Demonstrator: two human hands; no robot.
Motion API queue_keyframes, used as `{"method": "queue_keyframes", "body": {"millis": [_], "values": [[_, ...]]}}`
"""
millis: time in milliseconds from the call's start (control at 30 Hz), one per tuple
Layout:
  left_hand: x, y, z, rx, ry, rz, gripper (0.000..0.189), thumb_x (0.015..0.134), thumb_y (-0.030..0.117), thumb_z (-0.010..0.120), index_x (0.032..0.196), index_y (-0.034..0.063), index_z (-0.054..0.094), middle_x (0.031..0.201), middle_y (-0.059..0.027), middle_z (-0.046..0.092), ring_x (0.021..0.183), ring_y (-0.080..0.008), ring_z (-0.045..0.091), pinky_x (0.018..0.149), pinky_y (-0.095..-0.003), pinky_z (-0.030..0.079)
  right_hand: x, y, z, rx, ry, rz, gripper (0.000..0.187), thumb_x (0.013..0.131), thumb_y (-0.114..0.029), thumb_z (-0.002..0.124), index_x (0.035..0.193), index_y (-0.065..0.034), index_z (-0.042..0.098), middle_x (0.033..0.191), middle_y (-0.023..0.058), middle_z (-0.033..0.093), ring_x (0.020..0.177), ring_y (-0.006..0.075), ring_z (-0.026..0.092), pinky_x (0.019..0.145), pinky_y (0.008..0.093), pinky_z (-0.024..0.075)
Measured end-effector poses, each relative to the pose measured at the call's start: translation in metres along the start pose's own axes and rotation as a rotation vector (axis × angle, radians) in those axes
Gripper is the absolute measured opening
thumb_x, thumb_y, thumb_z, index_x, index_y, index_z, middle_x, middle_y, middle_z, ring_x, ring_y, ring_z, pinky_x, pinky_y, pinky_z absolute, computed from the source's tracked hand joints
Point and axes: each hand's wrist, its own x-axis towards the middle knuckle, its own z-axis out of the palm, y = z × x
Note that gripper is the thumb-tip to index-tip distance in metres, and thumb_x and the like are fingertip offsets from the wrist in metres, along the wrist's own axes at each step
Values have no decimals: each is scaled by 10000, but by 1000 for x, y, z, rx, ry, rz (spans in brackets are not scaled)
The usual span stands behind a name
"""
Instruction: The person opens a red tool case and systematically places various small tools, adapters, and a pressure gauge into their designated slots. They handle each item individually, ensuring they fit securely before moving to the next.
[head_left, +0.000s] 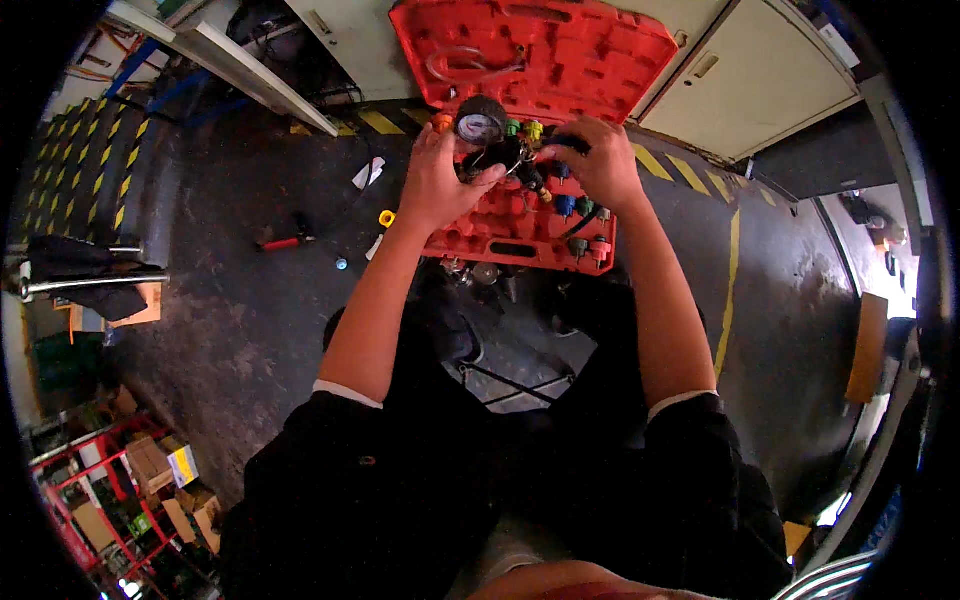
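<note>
An open red moulded tool case (517, 253) lies before me, its lid (555, 45) raised against the cabinets. My left hand (442, 176) grips a round dial gauge assembly (480, 124) with a black rim, held over the case. My right hand (604, 161) pinches a dark tube-like part (566, 141) close to the gauge's metal fittings (531, 176); its exact form is partly hidden by the fingers. Around them sit coloured caps: orange (441, 121), green (513, 127), yellow (533, 130) and blue (565, 205). A clear hose (457, 64) is tucked in the lid.
Cream cabinets (772, 82) stand behind the case. On the floor to the left are a red-handled tool (281, 244), a yellow ring (386, 218), a small blue cap (341, 264) and a white scrap (368, 172). A red rack (112, 487) holds boxes at lower left.
</note>
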Motion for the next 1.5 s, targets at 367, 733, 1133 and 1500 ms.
{"method": "queue_keyframes", "body": {"millis": [367,733,1133,1500], "values": [[6,6,-18,-402,42,-10,778,763,361,846,1397,39,530,1364,-206,581,1288,-309,553,1054,-386,441,-4,1,10,-90,-2,-61,404,771,-453,758,946,-90,730,894,70,669,920,290,644,838,431,441],[3,1,-14,-435,132,-136,575,799,331,824,1259,30,655,1173,-188,695,1121,-267,669,933,-348,505,-6,-5,18,-120,9,-63,451,784,-505,729,987,-103,727,939,92,688,959,291,644,885,432,418],[3,2,-9,-507,182,-250,479,811,284,833,1202,42,702,936,-88,755,833,-69,646,763,-255,515,-8,-5,24,-127,77,-81,409,784,-452,750,973,-90,732,906,83,694,898,297,638,879,425,431],[5,3,-8,-605,125,-227,563,841,256,812,1298,-3,611,1012,-94,722,903,-107,648,790,-264,521,-5,-2,32,-108,100,-3,391,777,-432,772,918,-68,746,849,112,699,827,326,660,814,435,480]]}}
